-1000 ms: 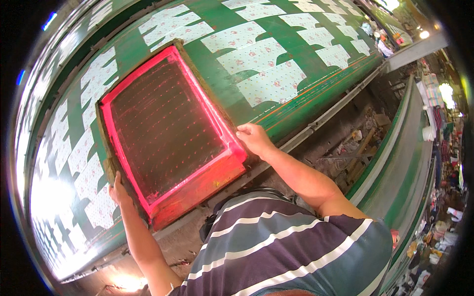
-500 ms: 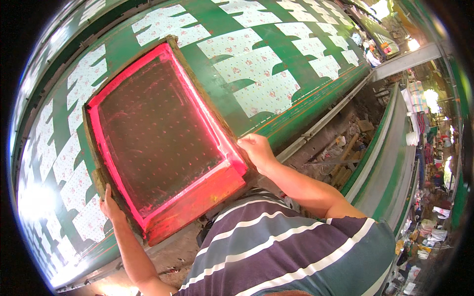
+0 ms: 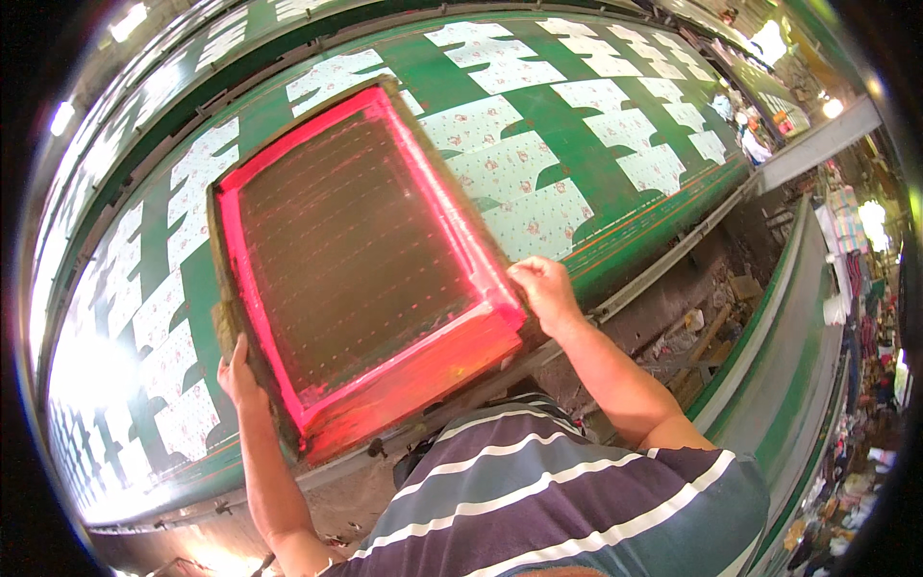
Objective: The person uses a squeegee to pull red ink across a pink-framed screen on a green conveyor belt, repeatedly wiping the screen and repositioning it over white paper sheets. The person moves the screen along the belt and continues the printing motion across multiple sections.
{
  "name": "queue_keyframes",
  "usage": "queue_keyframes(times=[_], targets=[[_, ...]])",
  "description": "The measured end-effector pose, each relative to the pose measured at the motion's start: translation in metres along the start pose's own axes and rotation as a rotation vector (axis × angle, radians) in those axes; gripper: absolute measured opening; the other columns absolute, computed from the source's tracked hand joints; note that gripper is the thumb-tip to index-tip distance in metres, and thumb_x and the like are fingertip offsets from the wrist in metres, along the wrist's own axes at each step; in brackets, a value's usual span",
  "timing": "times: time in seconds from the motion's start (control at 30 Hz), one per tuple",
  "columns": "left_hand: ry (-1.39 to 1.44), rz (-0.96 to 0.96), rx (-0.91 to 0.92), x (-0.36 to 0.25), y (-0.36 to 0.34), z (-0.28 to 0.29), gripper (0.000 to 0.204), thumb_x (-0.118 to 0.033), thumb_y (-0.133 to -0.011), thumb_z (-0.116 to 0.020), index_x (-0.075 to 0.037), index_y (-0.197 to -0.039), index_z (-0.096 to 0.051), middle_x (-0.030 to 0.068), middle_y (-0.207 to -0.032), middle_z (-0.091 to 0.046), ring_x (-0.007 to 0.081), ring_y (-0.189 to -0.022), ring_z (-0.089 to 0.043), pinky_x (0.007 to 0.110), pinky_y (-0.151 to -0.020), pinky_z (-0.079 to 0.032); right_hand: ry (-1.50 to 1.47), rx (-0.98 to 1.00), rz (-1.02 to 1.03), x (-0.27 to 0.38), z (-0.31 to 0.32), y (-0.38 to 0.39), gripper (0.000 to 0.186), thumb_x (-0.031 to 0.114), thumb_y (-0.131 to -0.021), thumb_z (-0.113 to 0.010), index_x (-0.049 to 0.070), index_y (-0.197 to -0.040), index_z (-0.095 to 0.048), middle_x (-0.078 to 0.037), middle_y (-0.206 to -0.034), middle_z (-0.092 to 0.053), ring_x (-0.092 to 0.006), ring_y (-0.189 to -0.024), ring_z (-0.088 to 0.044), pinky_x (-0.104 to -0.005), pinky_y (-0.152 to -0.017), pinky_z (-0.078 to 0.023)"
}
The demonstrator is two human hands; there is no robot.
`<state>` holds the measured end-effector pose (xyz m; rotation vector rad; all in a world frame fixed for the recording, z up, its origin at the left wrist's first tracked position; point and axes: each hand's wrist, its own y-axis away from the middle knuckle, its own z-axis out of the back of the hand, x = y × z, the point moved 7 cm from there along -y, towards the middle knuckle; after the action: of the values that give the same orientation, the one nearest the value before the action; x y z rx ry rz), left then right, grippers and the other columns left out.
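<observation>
A rectangular screen-printing frame hangs tilted in front of me over the long green table. Its dark mesh carries rows of tiny marks, and bright pink bands border it inside a worn wooden rim. My left hand is closed on the frame's left side near the lower corner, fingers partly hidden by the wood. At the lower right corner my right hand grips the edge, thumb and fingers pressed together. Partly covered by the frame, white cut fabric pieces with small printed motifs lie beyond its right side.
The green table bears several rows of similar fabric pieces. A metal rail follows its near edge. Rubbish lies in the gap beside a second green-edged table on the right. Hanging cloths and clutter stand farther right.
Both hands have carried the frame rightward across the table, and it now overlaps more of the fabric pieces on its right. My view has shifted slightly too. The grip looks the same.
</observation>
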<state>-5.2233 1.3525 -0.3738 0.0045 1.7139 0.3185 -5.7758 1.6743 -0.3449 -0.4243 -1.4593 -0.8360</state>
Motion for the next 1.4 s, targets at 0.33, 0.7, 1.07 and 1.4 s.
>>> queue_keyframes(times=[0.33,0.7,1.07,1.4], targets=[[-0.005,-0.05,0.0,0.045,0.121,-0.197,0.033,-0.008,-0.093,-0.091,-0.004,-0.124,-0.08,0.0067,-0.113,-0.083,0.0176,-0.094,-0.077,0.034,-0.086,-0.061,-0.03,-0.09,-0.065,-0.041,0.184,-0.116,0.01,0.012,-0.097,-0.079,0.002,-0.094,-0.079,0.0,-0.086,-0.072,-0.0108,-0.082,-0.063,-0.0311,-0.076,-0.05],[-0.129,-0.06,-0.063,0.105,0.201,-0.317,0.033,-0.01,-0.094,-0.09,0.002,-0.122,-0.079,0.0092,-0.115,-0.084,0.0162,-0.096,-0.077,0.033,-0.09,-0.06,-0.05,-0.166,-0.149,-0.082,0.34,-0.182,0.016,0.015,-0.106,-0.074,0.0,-0.098,-0.075,-0.004,-0.102,-0.074,-0.0162,-0.099,-0.067,-0.0356,-0.094,-0.051],[-0.215,-0.083,-0.05,0.114,0.204,-0.334,0.039,-0.012,-0.093,-0.091,0.004,-0.125,-0.076,0.0103,-0.113,-0.084,0.0166,-0.093,-0.077,0.034,-0.087,-0.061,-0.015,-0.06,-0.137,-0.085,0.362,-0.194,0.015,0.014,-0.106,-0.075,0.003,-0.096,-0.073,-0.003,-0.098,-0.073,-0.0148,-0.093,-0.067,-0.0351,-0.09,-0.051],[-0.498,-0.091,-0.167,0.149,0.179,-0.312,0.055,-0.043,-0.081,-0.096,0.002,-0.11,-0.08,0.0196,-0.1,-0.083,0.0327,-0.094,-0.08,0.045,-0.089,-0.061,0.807,0.686,0.865,0.043,0.206,-0.03,0.04,0.015,-0.088,-0.085,0.008,-0.126,-0.076,-0.015,-0.132,-0.072,-0.0385,-0.125,-0.068,-0.0524,-0.109,-0.054]])
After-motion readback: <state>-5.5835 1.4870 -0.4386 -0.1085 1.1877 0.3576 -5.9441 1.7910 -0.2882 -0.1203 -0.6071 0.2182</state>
